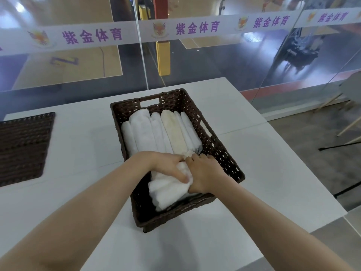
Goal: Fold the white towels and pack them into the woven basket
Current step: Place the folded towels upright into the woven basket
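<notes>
A dark brown woven basket point(220, 151) stands on the white table point(254, 182). In its far half several rolled towels point(142, 130) lie side by side, one of them cream point(174, 132). A folded white towel point(168, 192) lies crosswise in the near half. My left hand point(168, 165) grips that towel from the left, thumb pressed into it. My right hand point(205, 173) grips its right end, fingers curled over the cloth. Both hands are inside the basket and touch each other.
A flat dark woven lid point(21, 145) lies on the table at the left. Glass panels point(205, 55) with a printed band stand behind the table. A chair's wooden legs point(347, 126) and black stand legs point(343, 147) are on the floor to the right.
</notes>
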Demonstrator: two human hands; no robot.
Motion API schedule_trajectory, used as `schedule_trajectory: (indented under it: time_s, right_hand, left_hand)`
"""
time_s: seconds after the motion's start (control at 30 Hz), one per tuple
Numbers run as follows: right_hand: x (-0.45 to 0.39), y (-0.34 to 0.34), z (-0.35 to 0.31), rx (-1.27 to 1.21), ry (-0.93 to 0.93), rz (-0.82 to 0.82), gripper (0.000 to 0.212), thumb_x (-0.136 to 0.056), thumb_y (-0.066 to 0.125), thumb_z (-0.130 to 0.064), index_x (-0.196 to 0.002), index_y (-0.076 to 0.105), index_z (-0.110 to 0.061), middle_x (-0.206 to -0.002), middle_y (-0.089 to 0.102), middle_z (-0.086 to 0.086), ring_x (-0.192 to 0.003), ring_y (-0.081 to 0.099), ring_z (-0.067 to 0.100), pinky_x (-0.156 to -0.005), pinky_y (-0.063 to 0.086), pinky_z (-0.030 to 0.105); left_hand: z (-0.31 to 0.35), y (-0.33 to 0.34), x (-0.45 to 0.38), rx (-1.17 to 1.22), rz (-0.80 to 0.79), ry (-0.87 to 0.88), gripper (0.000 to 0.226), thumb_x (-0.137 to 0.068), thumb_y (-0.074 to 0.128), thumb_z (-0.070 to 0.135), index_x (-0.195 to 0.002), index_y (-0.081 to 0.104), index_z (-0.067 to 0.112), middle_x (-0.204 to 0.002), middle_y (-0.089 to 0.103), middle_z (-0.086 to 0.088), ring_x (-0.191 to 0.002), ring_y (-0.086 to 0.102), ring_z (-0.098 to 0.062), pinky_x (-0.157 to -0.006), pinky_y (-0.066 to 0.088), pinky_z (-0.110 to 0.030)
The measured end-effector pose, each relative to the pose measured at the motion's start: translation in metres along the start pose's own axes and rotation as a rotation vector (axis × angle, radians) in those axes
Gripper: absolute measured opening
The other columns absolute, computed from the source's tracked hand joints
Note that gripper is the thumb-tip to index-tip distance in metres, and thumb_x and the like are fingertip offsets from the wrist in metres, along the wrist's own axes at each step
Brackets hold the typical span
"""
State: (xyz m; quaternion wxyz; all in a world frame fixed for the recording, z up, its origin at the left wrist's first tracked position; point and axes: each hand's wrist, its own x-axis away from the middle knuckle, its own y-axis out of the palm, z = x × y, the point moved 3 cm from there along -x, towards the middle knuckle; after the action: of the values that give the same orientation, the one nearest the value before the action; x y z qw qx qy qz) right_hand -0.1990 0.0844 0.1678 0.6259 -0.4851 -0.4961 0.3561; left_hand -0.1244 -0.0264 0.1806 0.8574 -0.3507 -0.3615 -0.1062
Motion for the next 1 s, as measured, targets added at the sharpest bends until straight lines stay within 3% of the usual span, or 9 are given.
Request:
schedule_trajectory:
  time_s: [0.13, 0.2, 0.27, 0.4, 0.5, 0.6, 0.7, 0.77, 1.0]
  right_hand:
    - [-0.006, 0.003, -0.003, -0.039, -0.020, -0.010, 0.077, -0.071, 0.071, -0.057, -0.127, 0.042, -0.013, -0.123, 0.050, 0.006, -0.116, 0.048, 0.028, -0.085, 0.046, 0.040]
    - [-0.009, 0.005, -0.006, -0.005, -0.039, -0.016, 0.080, -0.069, 0.073, -0.058, -0.127, 0.042, -0.013, -0.122, 0.051, 0.005, -0.114, 0.049, 0.027, -0.080, 0.044, 0.038]
    - [-0.012, 0.005, -0.009, 0.034, -0.059, -0.044, 0.085, -0.067, 0.071, -0.065, -0.129, 0.042, -0.014, -0.122, 0.052, 0.004, -0.113, 0.049, 0.027, -0.078, 0.040, 0.037]
    - [-0.014, 0.005, -0.010, 0.052, -0.113, -0.226, 0.085, -0.070, 0.066, -0.065, -0.134, 0.042, -0.014, -0.123, 0.055, 0.003, -0.115, 0.052, 0.025, -0.097, 0.043, 0.039]
    - [-0.011, -0.002, -0.008, 0.030, -0.119, -0.366, 0.063, -0.076, 0.065, -0.052, -0.127, 0.047, -0.018, -0.110, 0.062, -0.003, -0.099, 0.060, 0.020, -0.081, 0.050, 0.034]
    - [-0.017, -0.012, -0.004, -0.033, -0.131, -0.387, 0.065, -0.067, 0.068, -0.056, -0.119, 0.051, -0.022, -0.098, 0.061, -0.009, -0.088, 0.059, 0.016, -0.068, 0.047, 0.029]
    - [-0.029, -0.019, -0.002, -0.069, -0.131, -0.376, 0.091, -0.054, 0.064, -0.067, -0.132, 0.041, -0.024, -0.119, 0.060, -0.005, -0.102, 0.061, 0.021, -0.083, 0.053, 0.039]
    - [-0.032, -0.022, -0.001, -0.034, -0.111, -0.385, 0.091, -0.063, 0.067, -0.062, -0.136, 0.035, -0.019, -0.123, 0.059, -0.001, -0.107, 0.060, 0.023, -0.088, 0.052, 0.041]
    - [-0.029, 0.003, -0.002, 0.120, -0.131, -0.216, 0.086, -0.073, 0.072, -0.052, -0.139, 0.032, -0.015, -0.131, 0.053, 0.005, -0.115, 0.056, 0.027, -0.090, 0.047, 0.039]
  left_hand:
    - [-0.010, 0.033, 0.010, -0.300, 0.112, -0.095, 0.118, -0.065, 0.077, 0.062, -0.151, 0.008, 0.020, -0.146, 0.037, -0.007, -0.126, 0.045, -0.027, -0.107, 0.039, -0.038]
    - [-0.018, 0.050, 0.010, -0.448, 0.196, -0.193, 0.125, -0.068, 0.072, 0.059, -0.152, -0.015, 0.026, -0.154, 0.024, -0.012, -0.133, 0.037, -0.031, -0.109, 0.036, -0.042]
    - [-0.024, 0.061, 0.007, -0.487, 0.255, -0.253, 0.122, -0.073, 0.069, 0.052, -0.149, -0.024, 0.028, -0.152, 0.024, -0.015, -0.135, 0.033, -0.034, -0.108, 0.036, -0.044]
    - [-0.022, 0.062, 0.012, -0.462, 0.259, -0.241, 0.101, -0.075, 0.071, 0.040, -0.148, 0.004, 0.024, -0.137, 0.039, -0.013, -0.119, 0.048, -0.031, -0.092, 0.048, -0.041]
    - [-0.017, 0.055, 0.018, -0.453, 0.240, -0.188, 0.089, -0.069, 0.076, 0.036, -0.139, 0.023, 0.022, -0.129, 0.047, -0.008, -0.111, 0.053, -0.028, -0.088, 0.050, -0.040]
    - [-0.017, 0.037, 0.023, -0.402, 0.202, -0.173, 0.100, -0.066, 0.078, 0.046, -0.145, 0.018, 0.029, -0.130, 0.047, -0.003, -0.111, 0.053, -0.025, -0.088, 0.049, -0.038]
    - [-0.018, 0.014, 0.027, -0.322, 0.123, -0.174, 0.097, -0.071, 0.077, 0.043, -0.144, 0.014, 0.032, -0.115, 0.045, -0.001, -0.102, 0.052, -0.024, -0.086, 0.052, -0.040]
    - [-0.018, 0.008, 0.025, -0.322, 0.124, -0.199, 0.094, -0.072, 0.077, 0.043, -0.143, 0.015, 0.032, -0.111, 0.043, 0.000, -0.100, 0.052, -0.024, -0.083, 0.052, -0.039]
    - [-0.029, 0.054, -0.005, -0.482, 0.391, -0.276, 0.107, -0.072, 0.069, 0.061, -0.151, 0.005, 0.027, -0.146, 0.035, -0.007, -0.126, 0.044, -0.028, -0.095, 0.041, -0.039]
